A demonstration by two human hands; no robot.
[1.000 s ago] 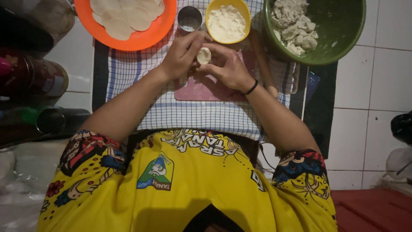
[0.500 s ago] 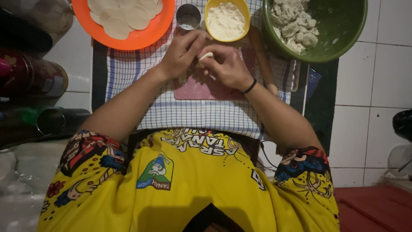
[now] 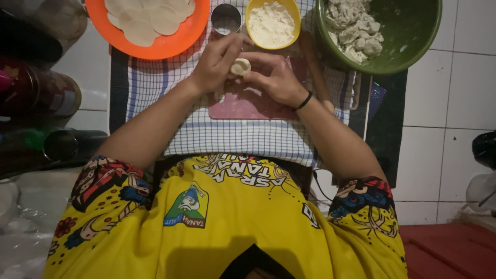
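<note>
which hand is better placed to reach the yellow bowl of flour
Left, probably. The left hand sits just below the yellow bowl, while the right hand lies lower and cradles the dough piece.

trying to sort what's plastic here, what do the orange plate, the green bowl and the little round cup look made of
Orange plate: likely plastic, with flat, even bright colour and a soft sheen. Green bowl: probably plastic too, uniform colour, smooth thick rim, dusted with flour inside. Little round cup: looks like metal, grey and reflective with a thin shiny rim, though the dim light leaves it uncertain.
</note>
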